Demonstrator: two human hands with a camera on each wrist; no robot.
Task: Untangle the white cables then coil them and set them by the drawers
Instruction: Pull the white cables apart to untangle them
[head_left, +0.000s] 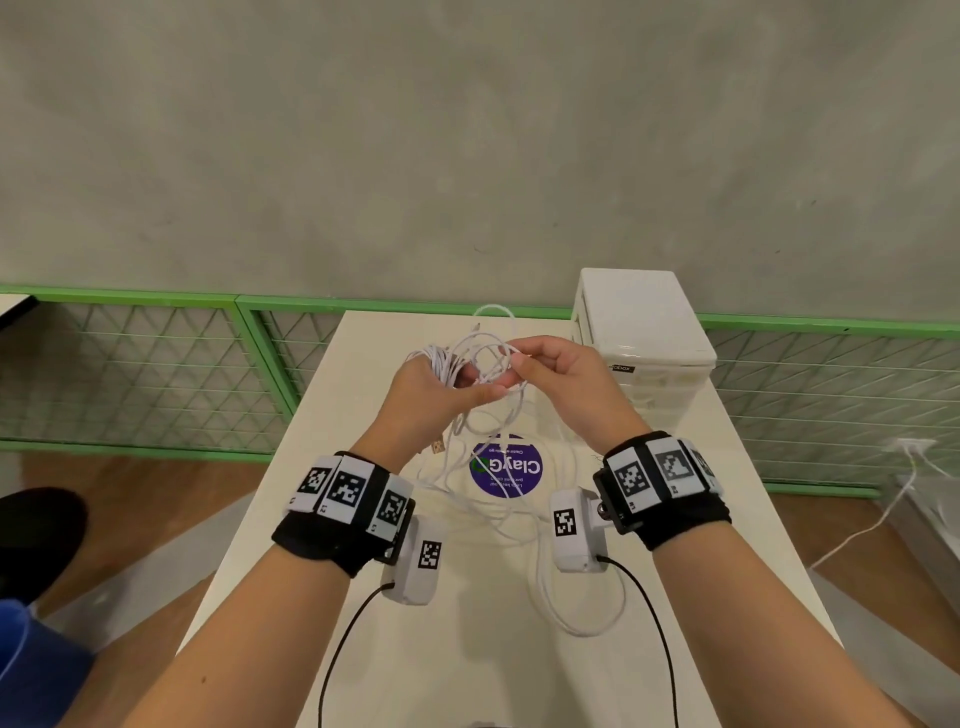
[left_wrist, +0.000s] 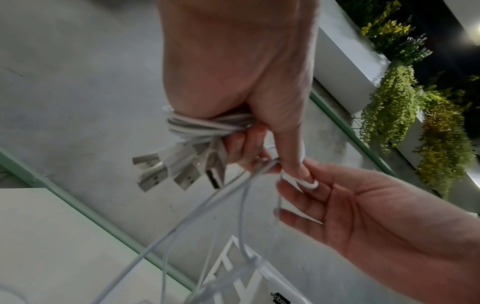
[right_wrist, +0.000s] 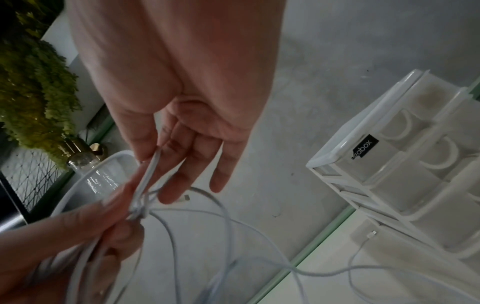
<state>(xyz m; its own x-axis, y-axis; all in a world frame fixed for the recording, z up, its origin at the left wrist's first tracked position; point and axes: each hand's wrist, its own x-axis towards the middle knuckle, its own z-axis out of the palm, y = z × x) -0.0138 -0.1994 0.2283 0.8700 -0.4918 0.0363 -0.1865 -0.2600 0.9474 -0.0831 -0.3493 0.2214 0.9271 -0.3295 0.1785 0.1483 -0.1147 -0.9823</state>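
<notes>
Both hands are raised over the white table (head_left: 363, 597), working a tangle of white cables (head_left: 483, 358). My left hand (head_left: 447, 384) grips a coiled bundle (left_wrist: 207, 125) with several USB plugs (left_wrist: 179, 166) sticking out below the fist, and its thumb pins a strand (left_wrist: 298, 179). My right hand (head_left: 524, 369) pinches a doubled strand (right_wrist: 149, 170) between thumb and forefinger just above a knot (right_wrist: 139, 209); its other fingers are straight. Loose loops (head_left: 571, 618) hang down onto the table. The white drawers (head_left: 644, 332) stand at the table's far right corner.
A purple round sticker (head_left: 506, 470) lies mid-table under the hanging cables. A green-framed wire fence (head_left: 156, 364) runs behind the table. One cable end with a small plug (right_wrist: 374, 233) lies near the drawers (right_wrist: 405, 164). Another white lead (head_left: 883, 519) runs over the floor at right.
</notes>
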